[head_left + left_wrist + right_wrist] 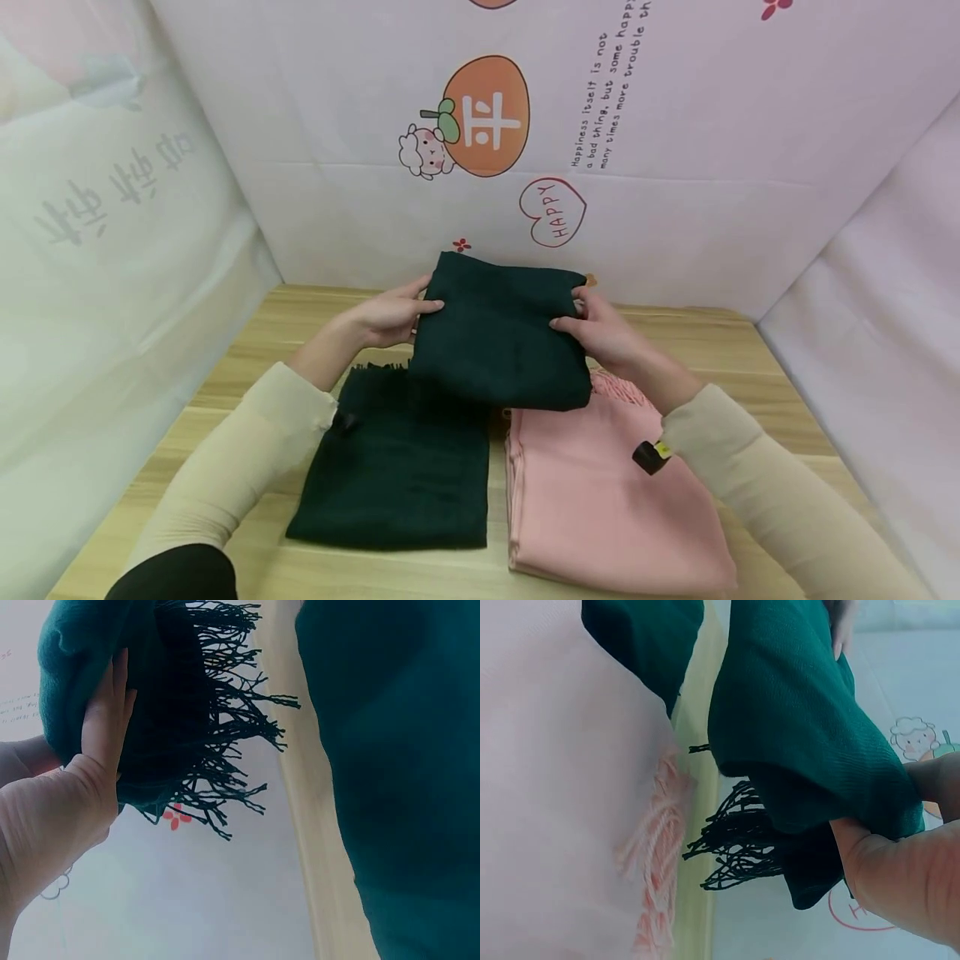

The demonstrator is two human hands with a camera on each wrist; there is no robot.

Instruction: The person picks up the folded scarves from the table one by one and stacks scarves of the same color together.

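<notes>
A folded dark green scarf (pixel 502 333) is held up off the table between both hands, its dark fringe (pixel 232 712) hanging below in the left wrist view. The left hand (pixel 390 317) grips its left edge, thumb on top and fingers beneath. On the opposite edge, the right hand (pixel 603 333) pinches the cloth between thumb and fingers. Under and to the left lies a second folded dark green scarf (pixel 393 475), fringe at its far end. To the right, a folded pink scarf (pixel 615 508) lies flat, with pink fringe (pixel 660 855) showing in the right wrist view.
A wood-grain table (pixel 255 350) bears the scarves. White printed cloth (pixel 360 217) hangs behind it, and pale cloth walls (pixel 97 275) rise at both sides. A small black wrist camera (pixel 649 457) sits near the right sleeve, above the pink scarf.
</notes>
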